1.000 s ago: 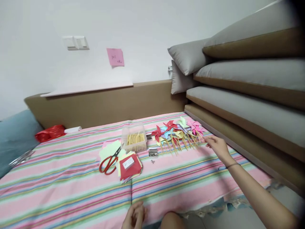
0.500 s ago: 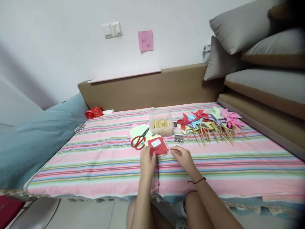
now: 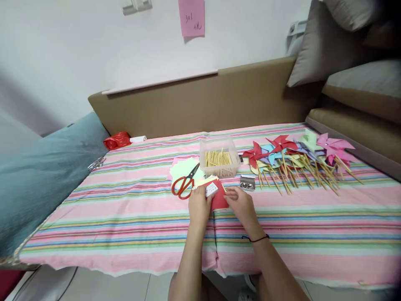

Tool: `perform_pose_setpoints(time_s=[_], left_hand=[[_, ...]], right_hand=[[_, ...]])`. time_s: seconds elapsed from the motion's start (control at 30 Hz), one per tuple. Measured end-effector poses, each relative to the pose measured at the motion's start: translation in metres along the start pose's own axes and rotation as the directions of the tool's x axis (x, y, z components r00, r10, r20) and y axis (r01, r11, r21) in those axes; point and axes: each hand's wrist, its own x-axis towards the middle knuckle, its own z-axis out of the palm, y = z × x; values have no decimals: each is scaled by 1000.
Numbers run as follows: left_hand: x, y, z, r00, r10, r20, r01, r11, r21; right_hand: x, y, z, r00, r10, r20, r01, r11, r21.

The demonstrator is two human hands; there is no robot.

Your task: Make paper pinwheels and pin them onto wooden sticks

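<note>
— On the striped cloth, just in front of the clear box of sticks, both hands are working at the stack of coloured paper squares. What is each one doing?

— The left hand is curling round the near left edge of the stack, thumb on top beside the small white label. The right hand is closing its fingertips on the right edge of the red top sheet. Neither is a full fist; both are half-closed pinches on paper.

— How should that be done well?

— As I judge it, the left hand should be pinning the pile flat while the right is peeling only one sheet, lifting from a corner so the sheets beneath are not dragging along.

— Anything close enough to get in the way?

— The red-handled scissors are lying just left of the stack on a pale green sheet, blades pointing toward the box. A small silver packet is sitting just right of it. The finished paper pinwheels are lying well to the right, sticks pointing toward the near edge. Keeping elbows in should be sparing them a knock.

— And is the sheet already free?

— I cannot tell; the fingers are hiding its near edge.
</note>
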Motion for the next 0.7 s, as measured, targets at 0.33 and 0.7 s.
perform_pose_setpoints(time_s=[0.33, 0.7], left_hand=[[-1, -19, 7, 980, -199, -32, 151, 830, -536], [-6, -26, -7, 942, -297, -153, 115, 719, -685]], right_hand=[[1, -9, 5, 998, 3, 56, -4, 1000, 3], [-6, -20, 11, 994, -102, 33, 105, 988, -116]])
